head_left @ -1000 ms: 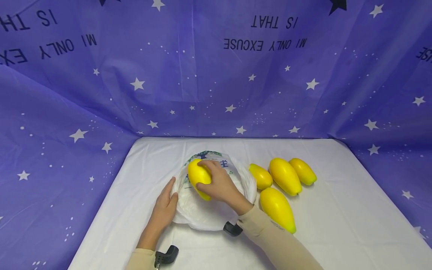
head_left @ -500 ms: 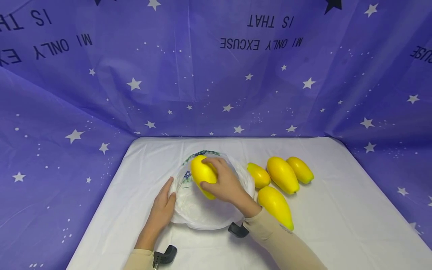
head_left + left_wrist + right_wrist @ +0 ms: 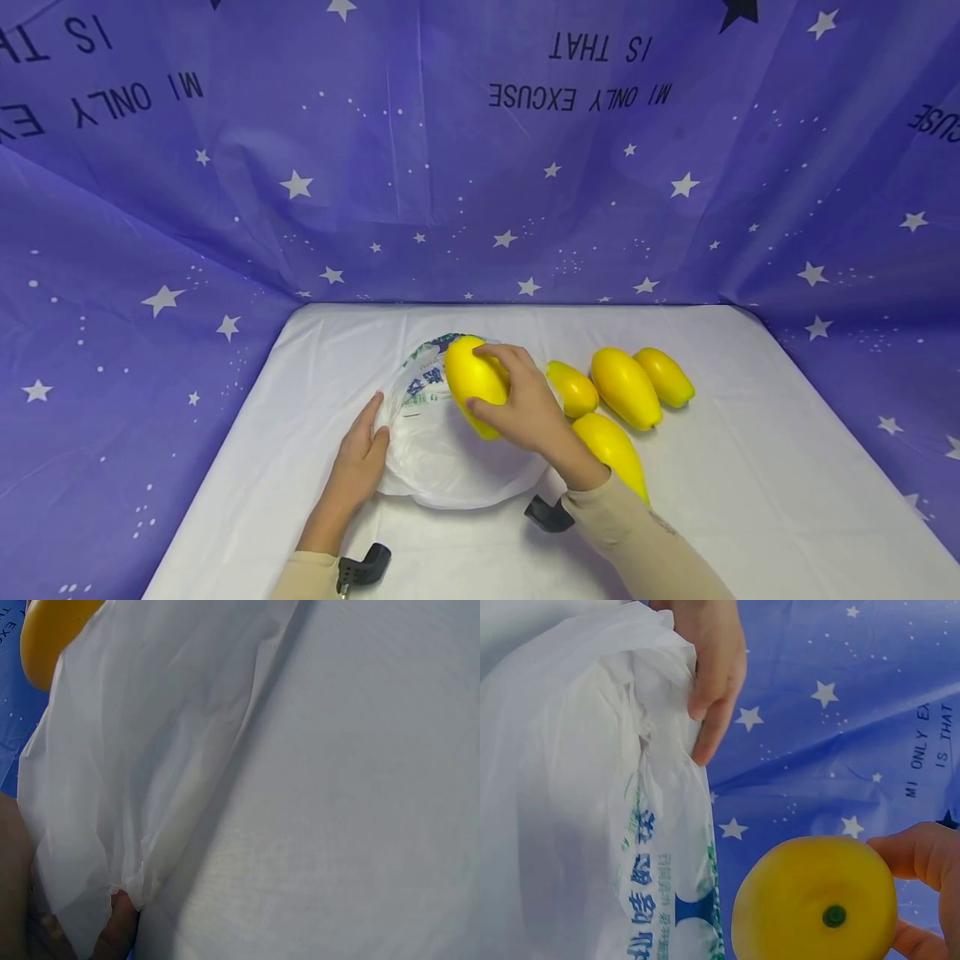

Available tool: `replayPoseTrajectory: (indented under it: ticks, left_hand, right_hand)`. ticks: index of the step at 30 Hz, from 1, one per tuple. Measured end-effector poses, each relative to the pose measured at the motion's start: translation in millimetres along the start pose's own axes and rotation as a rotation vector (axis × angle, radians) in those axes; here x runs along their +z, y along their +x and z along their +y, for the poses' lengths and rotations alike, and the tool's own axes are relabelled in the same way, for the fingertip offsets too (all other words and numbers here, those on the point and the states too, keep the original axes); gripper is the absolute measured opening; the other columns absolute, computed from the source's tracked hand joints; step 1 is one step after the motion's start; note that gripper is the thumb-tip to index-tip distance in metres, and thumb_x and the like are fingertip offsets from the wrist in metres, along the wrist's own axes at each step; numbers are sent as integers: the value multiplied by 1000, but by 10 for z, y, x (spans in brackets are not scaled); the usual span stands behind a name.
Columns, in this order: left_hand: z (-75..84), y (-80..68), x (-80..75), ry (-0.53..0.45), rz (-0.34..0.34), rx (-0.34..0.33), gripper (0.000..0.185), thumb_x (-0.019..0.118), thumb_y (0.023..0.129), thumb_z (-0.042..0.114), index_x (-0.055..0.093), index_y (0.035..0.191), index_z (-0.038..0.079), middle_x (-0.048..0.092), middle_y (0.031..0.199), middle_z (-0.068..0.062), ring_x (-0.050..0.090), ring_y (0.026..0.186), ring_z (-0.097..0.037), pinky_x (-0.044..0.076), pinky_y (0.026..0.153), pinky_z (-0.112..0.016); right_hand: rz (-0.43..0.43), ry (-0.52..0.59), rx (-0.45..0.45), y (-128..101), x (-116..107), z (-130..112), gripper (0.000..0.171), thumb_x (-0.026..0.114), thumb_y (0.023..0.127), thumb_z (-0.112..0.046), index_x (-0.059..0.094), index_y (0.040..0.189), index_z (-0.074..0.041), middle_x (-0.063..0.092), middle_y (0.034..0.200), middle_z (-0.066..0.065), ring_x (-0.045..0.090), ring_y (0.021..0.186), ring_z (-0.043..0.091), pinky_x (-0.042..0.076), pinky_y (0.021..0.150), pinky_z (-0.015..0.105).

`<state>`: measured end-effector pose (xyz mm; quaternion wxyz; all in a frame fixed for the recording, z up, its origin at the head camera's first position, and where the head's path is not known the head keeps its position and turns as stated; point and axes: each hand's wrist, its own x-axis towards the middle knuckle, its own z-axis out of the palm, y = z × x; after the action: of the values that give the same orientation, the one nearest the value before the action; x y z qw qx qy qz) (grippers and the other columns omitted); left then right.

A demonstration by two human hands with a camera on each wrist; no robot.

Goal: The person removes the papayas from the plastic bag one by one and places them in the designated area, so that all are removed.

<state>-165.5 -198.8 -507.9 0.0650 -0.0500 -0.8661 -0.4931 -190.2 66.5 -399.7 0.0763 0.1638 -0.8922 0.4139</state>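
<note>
A white translucent plastic bag [image 3: 457,467] with blue and green print stands on the table with its mouth spread wide. My left hand [image 3: 356,462] holds the bag's left rim; in the left wrist view the film creases together at a fingertip [image 3: 118,930]. Over the bag's mouth my right hand [image 3: 521,404] grips a yellow papaya [image 3: 472,387], thumb on the near side and fingers over the top. Its end with a round green stem faces the camera in the right wrist view. The palm hides part of the fruit.
Several more yellow papayas [image 3: 626,387] with greenish tips lie right of the bag, one partly behind the right forearm. White cloth [image 3: 757,467] covers the table. A purple star-printed curtain [image 3: 465,183] surrounds its back and sides.
My right hand has moved right with the papaya, from over the bag's left part toward its right side, uncovering more print. My left hand stays at the left rim.
</note>
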Motion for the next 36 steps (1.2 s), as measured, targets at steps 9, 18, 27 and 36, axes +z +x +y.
replayPoseTrajectory:
  ticks: [9, 18, 27, 36]
  left_hand:
    - [-8, 2, 0, 2, -1, 3, 54, 42, 102, 8, 26, 153, 3, 26, 157, -17, 22, 144, -34, 16, 117, -51]
    - [6, -2, -6, 7, 0, -9, 54, 41, 102, 9, 26, 154, 4, 26, 157, -17, 21, 144, -35, 17, 116, -52]
    - [11, -8, 16, -3, 3, -7, 54, 42, 102, 8, 25, 154, 4, 25, 157, -17, 20, 144, -35, 17, 116, -52]
    - [-3, -4, 12, -18, -6, -14, 54, 41, 102, 9, 25, 154, 4, 24, 158, -18, 19, 145, -36, 15, 117, -52]
  right_hand:
    - [25, 34, 23, -86, -227, 62, 61, 78, 77, -30, 52, 133, -29, 46, 138, 1, 51, 115, 23, 49, 92, 48]
    - [73, 35, 47, -172, -400, 145, 62, 79, 78, -30, 51, 133, -32, 45, 139, -2, 49, 117, 21, 47, 95, 45]
    - [100, 36, 58, -251, -580, 269, 63, 78, 78, -25, 51, 135, -27, 45, 140, 0, 46, 122, 22, 44, 98, 49]
    - [165, -14, 49, -376, -736, 378, 62, 79, 77, -23, 53, 134, -22, 49, 137, 1, 46, 122, 21, 46, 95, 47]
